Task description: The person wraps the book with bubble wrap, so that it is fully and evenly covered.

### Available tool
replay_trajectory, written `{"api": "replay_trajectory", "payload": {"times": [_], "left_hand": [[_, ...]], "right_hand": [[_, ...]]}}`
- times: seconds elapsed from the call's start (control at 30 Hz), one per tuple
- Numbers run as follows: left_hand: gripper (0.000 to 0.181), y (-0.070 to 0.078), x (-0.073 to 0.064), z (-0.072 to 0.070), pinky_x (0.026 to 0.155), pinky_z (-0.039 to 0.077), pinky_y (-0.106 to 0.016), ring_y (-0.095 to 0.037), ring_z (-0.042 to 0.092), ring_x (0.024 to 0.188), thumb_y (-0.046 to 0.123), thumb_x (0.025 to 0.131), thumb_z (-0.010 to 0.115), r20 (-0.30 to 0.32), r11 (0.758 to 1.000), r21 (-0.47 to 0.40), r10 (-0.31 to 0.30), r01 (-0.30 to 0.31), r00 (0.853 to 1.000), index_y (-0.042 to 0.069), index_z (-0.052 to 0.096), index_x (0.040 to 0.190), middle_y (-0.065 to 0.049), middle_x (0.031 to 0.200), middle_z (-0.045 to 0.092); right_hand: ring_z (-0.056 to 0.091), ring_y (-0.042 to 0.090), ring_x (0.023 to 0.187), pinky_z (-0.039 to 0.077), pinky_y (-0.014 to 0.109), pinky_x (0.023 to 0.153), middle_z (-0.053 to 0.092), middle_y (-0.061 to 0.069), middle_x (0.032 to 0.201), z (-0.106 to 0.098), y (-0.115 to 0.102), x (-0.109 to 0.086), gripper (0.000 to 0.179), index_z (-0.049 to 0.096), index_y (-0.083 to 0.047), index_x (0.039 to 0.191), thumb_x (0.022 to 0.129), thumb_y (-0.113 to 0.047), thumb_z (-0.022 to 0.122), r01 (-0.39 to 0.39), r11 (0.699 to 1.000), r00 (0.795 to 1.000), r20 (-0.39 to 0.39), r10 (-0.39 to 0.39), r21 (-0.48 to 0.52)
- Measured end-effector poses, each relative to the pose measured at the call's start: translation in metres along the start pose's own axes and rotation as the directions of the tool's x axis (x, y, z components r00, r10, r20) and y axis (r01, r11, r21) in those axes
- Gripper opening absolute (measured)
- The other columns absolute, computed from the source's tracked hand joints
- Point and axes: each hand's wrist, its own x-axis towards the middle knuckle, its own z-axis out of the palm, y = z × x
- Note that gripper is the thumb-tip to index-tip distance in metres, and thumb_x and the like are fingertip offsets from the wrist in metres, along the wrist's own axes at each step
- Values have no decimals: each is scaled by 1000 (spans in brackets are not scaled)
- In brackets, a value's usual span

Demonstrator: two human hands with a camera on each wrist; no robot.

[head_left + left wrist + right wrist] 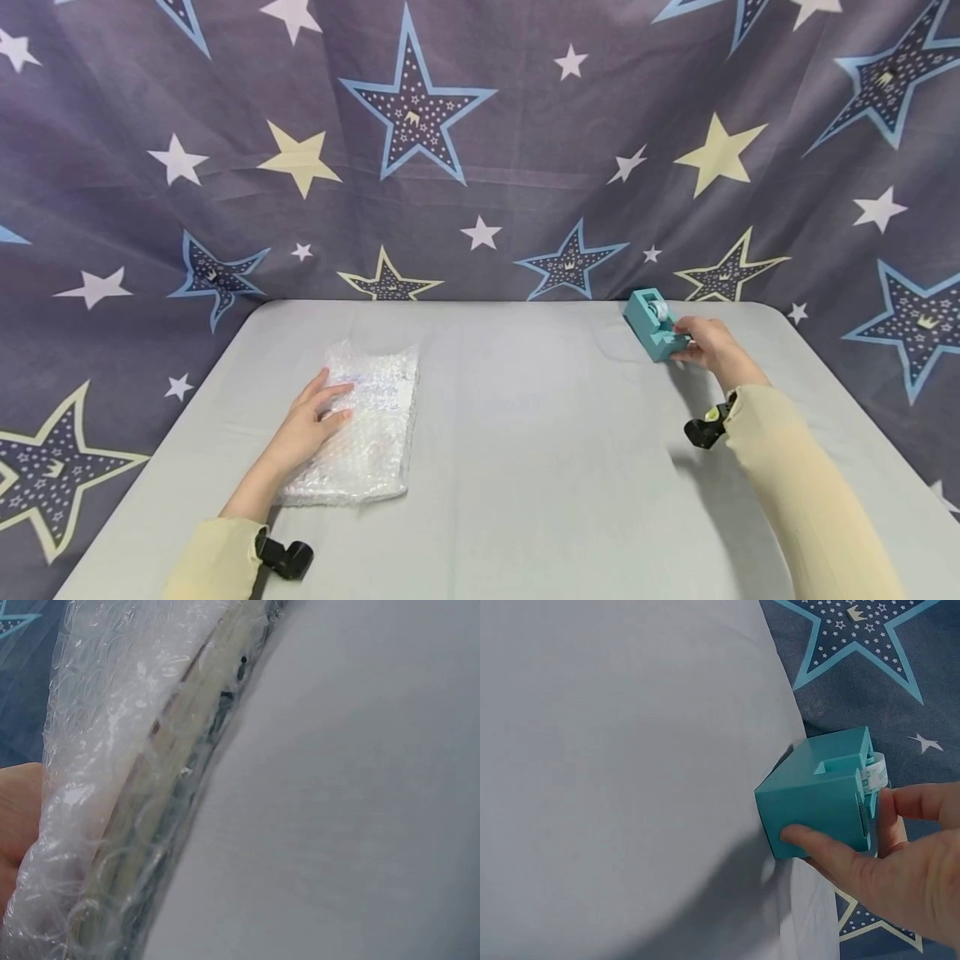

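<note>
A flat package in bubble wrap (378, 442) lies on the left part of the table. My left hand (302, 427) rests on it with fingers spread and loosely bent. In the left wrist view, the package's layered edge shows through the bubble wrap (112, 735), and a bit of the hand (19, 817) appears at the left. At the back right, my right hand (711, 346) grips a teal tape dispenser (643, 323) by its front end. The right wrist view shows the thumb on the side of the dispenser (810, 806) and fingers near the white tape roll (874, 775).
A pale grey cloth covers the table (517, 467). Behind it and along both sides hangs a dark curtain (517, 167) with stars. The dispenser is close to the table's back edge. Small black cameras (285, 557) sit on both wrists.
</note>
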Motion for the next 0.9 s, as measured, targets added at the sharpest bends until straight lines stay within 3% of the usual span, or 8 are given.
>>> {"api": "replay_trajectory", "payload": {"times": [0.13,0.53,0.73,0.9], "left_hand": [[47,-1,0,-1,103,28,-53,-45,8,135,25,90,57,-1,1000,3,0,0,1000,4,47,131,-19,151,4],[46,-3,-1,0,102,30,-52,-45,10,135,23,90,57,-2,1000,-14,7,-7,1000,3,47,130,-20,151,3],[46,-4,1,2,103,30,-51,-44,9,135,23,89,57,-3,1000,-20,12,-12,1000,4,47,130,-19,152,4],[46,-3,0,1,103,29,-51,-44,8,135,23,90,57,-4,1000,-15,1,-1,1000,5,47,131,-18,152,3]], "right_hand": [[17,35,134,36,40,100,2,25,148,2,1,2,54,21,10,137,91,-14,36,-8,999,1000,-8,8,31],[16,33,135,34,38,103,3,24,148,4,2,3,63,3,6,143,92,-13,36,-31,998,999,-9,32,51],[29,33,130,41,37,98,15,21,147,3,-4,3,57,19,4,142,91,-14,40,-92,996,993,-77,91,1],[36,30,122,44,37,94,27,20,140,9,-16,-2,50,29,6,136,89,-8,41,-67,996,992,-108,61,-53]]}}
